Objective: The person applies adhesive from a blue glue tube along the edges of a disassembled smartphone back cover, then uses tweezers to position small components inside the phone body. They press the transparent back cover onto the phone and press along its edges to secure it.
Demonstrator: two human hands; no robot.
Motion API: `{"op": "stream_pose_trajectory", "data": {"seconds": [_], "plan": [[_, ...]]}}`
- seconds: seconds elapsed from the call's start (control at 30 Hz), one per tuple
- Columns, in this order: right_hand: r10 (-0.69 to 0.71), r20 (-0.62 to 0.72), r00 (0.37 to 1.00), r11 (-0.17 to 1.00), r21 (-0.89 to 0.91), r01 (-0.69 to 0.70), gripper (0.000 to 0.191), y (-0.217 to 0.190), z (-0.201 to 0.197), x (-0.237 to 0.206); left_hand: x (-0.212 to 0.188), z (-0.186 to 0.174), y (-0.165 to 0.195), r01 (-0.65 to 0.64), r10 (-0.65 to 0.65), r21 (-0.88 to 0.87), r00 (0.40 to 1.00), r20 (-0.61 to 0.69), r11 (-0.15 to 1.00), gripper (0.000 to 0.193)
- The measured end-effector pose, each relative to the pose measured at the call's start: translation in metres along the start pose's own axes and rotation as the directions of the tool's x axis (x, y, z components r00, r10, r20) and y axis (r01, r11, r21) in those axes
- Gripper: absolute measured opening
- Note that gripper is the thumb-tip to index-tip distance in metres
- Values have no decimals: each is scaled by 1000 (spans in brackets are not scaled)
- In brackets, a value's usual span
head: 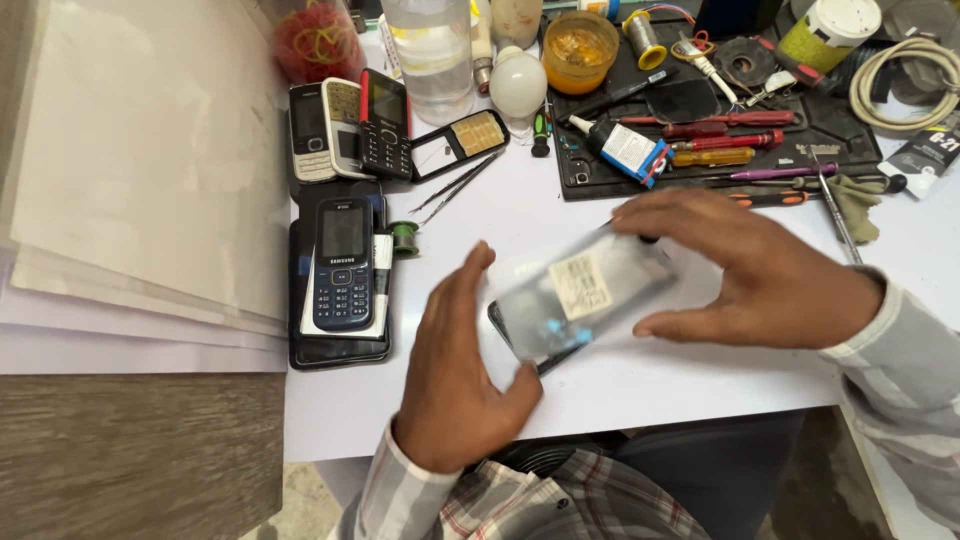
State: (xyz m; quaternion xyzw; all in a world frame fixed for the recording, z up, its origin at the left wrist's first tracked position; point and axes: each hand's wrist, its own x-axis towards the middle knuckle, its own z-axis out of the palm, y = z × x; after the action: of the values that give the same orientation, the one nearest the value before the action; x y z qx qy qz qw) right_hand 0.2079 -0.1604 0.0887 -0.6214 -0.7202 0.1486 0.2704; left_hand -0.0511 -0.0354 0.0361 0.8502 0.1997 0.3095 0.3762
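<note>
A: Held over the white counter (640, 385), near its front edge: a clear plastic sleeve (585, 295) with a dark phone inside, blurred. Pale rectangular label on its upper face, blue smudge below that.

B: And the hands?

A: Left hand (462, 375) just left of the sleeve, palm open, thumb under the sleeve's lower corner. Right hand (745, 265) arched over the sleeve's right end, fingertips pinching the far and near edges. Gripping from both sides.

B: Room around the sleeve?

A: Bare white surface in front and to the right of the sleeve, up to the counter edge. Tighter to the left: a dark blue keypad phone (343, 265) lying on a black flat stack. Further left, pale sheets (150, 160) overlapping the counter's side.

B: Packages, labels?

A: Beyond the sleeve, on a black work mat (810, 135): a small glue bottle (625, 148) with a white and blue label, lying tilted. Far right of the sleeve, a black packet (925, 155) with white print. Behind, an orange tub (580, 50) and a clear bottle (430, 55).

B: Counts?

A: Two more keypad phones (350, 128) standing side by side beyond the blue one, so three whole handsets. One open phone shell (460, 145) beside them. One white bulb (518, 85). Three screwdrivers (715, 138) with red or orange handles on the mat.
</note>
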Motion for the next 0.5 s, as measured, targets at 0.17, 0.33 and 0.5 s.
{"op": "stream_pose_trajectory", "data": {"seconds": [0.17,0.33,0.5], "plan": [[-173,-79,982,970,-187,156,81,-9,-10,-1,-7,-5,18,167,-196,-382,980,-39,909,77],[-173,-221,960,935,-342,90,72,-33,-10,-4,2,6,25,394,-451,-673,887,99,626,25],[326,-368,871,909,377,-180,73,-49,16,-7,-4,48,40,162,-277,-376,920,-276,912,17]]}}
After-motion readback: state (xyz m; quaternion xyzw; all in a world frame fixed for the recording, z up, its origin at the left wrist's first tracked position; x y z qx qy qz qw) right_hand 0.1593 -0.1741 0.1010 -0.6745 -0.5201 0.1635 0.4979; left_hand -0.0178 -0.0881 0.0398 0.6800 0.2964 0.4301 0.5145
